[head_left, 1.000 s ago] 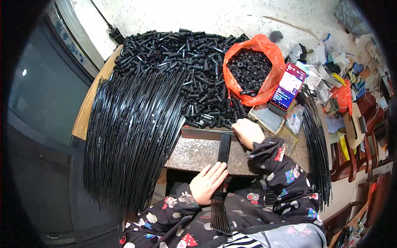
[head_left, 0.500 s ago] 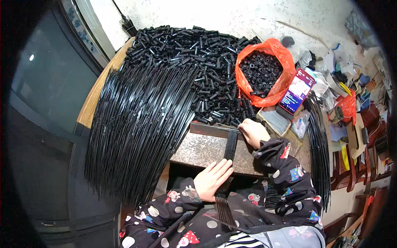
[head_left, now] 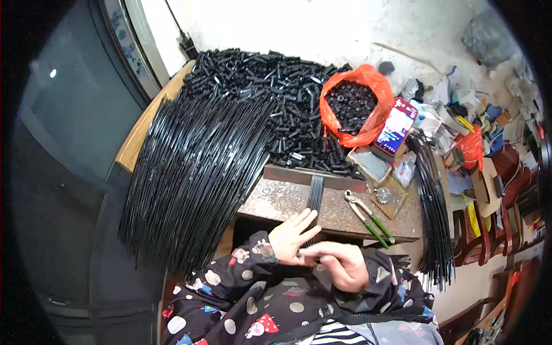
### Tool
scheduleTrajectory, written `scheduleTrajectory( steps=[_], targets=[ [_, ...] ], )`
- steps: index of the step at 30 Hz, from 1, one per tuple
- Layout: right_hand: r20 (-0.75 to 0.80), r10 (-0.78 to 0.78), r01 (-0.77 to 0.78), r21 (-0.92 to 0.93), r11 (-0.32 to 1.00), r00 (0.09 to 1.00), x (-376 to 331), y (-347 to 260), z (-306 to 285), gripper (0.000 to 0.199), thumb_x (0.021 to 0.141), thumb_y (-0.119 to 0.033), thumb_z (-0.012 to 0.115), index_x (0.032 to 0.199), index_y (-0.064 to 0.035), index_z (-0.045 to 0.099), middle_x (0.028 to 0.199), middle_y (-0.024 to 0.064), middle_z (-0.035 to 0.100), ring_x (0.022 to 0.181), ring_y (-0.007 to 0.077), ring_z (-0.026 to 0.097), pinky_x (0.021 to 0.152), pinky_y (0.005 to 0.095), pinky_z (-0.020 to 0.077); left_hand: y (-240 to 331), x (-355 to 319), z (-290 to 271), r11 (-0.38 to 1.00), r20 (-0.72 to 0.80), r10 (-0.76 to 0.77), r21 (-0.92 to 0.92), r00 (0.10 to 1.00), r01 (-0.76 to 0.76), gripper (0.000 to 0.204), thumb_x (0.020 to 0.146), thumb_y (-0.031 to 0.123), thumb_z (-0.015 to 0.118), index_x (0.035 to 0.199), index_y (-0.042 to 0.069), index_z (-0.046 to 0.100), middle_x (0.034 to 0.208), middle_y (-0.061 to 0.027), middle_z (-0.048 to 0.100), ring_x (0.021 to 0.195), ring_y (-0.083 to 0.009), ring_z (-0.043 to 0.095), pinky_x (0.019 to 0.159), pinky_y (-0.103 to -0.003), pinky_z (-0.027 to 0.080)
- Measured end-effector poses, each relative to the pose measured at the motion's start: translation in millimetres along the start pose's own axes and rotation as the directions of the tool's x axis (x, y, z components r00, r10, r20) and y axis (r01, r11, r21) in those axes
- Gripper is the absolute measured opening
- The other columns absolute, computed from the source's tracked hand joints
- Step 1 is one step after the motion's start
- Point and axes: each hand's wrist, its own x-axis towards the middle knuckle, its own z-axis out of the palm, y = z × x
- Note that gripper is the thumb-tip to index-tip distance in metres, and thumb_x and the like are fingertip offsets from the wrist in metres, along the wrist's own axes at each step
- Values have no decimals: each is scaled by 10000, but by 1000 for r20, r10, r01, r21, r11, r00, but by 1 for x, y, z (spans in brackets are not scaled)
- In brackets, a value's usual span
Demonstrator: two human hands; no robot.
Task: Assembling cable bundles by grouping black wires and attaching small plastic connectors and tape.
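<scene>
A narrow row of thin black rods (head_left: 315, 192) runs over the front of the speckled worktop, its far ends against an upright metal strip (head_left: 344, 182). My left hand (head_left: 292, 237) lies flat across these rods, fingers stretched out and spread. Close beside it, over the near part of the row, is my right hand (head_left: 343, 266) with its fingers curled closed. What those fingers hold, if anything, is hidden. Pincers with green handles (head_left: 374, 221) lie on the worktop to the right.
Many long black rods (head_left: 190, 184) cover the left side. Behind them is a heap of short black tubes (head_left: 259, 80). An orange-red bag (head_left: 328, 109) holds small black parts. A phone (head_left: 397, 127) leans near a box of thin pins (head_left: 370, 164). More rods (head_left: 434, 218) hang at right.
My right hand has come back from the metal strip toward me, beside my left hand, uncovering the pincers. My left hand stays flat on the rods. The whole view has shifted slightly.
</scene>
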Motion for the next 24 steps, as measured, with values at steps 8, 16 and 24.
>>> scheduleTrajectory(
  steps=[8, 16, 24],
  targets=[
    [-109, -740, 742, 224, 632, 664, -28, -76, -42, 187, 792, -139, 344, 703, -7, 443, 566, 101, 495, 491, 195, 493, 549, 342, 445, 22, 28, -41, 998, -157, 4, -58, 988, -13, 396, 509, 172, 622, 862, 61, 481, 935, -97, 471, 931, -226, 419, 818, -393, 268],
    [-468, -630, 659, -127, 742, 619, -5, -73, -33, 114, 725, -101, 416, 783, -8, 446, 627, 83, 485, 571, 225, 480, 641, 337, 400, 19, 36, -58, 880, -190, -86, -475, 978, -15, 199, 646, 58, 517, 839, 20, 490, 737, -103, 515, 679, -238, 504, 621, -279, 393],
    [-121, 537, -127, 907, 402, 835, 63, 38, 14, 343, 808, -326, 284, 901, -30, 429, 820, 72, 498, 722, 158, 479, 628, 289, 397, 10, 56, -61, 22, -339, -855, -779, 392, -626, 258, 805, 254, 324, 635, 62, 350, 559, -1, 304, 541, -108, 327, 658, -276, 349]
  ],
)
